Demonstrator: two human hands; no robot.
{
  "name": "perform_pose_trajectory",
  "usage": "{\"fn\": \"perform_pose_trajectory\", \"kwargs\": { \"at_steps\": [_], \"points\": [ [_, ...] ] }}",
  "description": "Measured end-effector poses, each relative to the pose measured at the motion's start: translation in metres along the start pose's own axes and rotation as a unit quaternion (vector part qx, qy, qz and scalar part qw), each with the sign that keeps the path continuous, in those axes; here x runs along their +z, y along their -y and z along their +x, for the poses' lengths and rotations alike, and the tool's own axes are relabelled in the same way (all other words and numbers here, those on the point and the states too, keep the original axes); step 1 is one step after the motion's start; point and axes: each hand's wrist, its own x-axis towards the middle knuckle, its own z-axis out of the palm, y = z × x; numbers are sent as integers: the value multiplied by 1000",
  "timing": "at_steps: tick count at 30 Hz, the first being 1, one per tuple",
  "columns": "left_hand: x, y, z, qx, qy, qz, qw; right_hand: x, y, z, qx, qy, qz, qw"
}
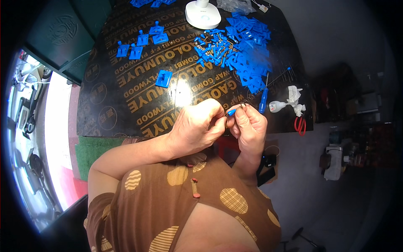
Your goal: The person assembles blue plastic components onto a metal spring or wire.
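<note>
Both my hands meet just over the near edge of the dark table (pixel 138 90). A small blue cone-shaped plastic piece (pixel 231 112) shows between them. My left hand (pixel 196 126) has its fingers bent in a pinch at the narrow end of that piece. Close against its wider end, my right hand (pixel 250 126) presses thumb and fingers together around something small and dark that is mostly hidden. Farther off on the table lies a single blue square plate (pixel 164 78) with a raised part. Several similar blue plates with upright pegs (pixel 142 39) stand behind it to the left.
A heap of flat blue plastic parts (pixel 254 50) lies back right, beside loose blue pegs with metal screws (pixel 214 48). Behind stands a white lamp base (pixel 202 16). Near the right edge are a blue-handled screwdriver (pixel 263 101), white bulb (pixel 276 106), crumpled tissue (pixel 294 95) and red handle loops (pixel 300 125).
</note>
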Motion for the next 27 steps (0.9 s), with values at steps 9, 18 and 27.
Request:
{"fn": "perform_pose_trajectory", "kwargs": {
  "at_steps": [9, 18, 27],
  "points": [
    [0, 1, -1, 3, -5, -1, 1000, -1, -1, 1, -13, 21, 2, 1000],
    [0, 3, -2, 23, -10, 9, 1000, -3, -2, 2, -24, 20, -23, 999],
    [1, 2, -1, 40, -16, 15, 999, -5, -3, 2, -20, 18, -23, 999]
  ]
}}
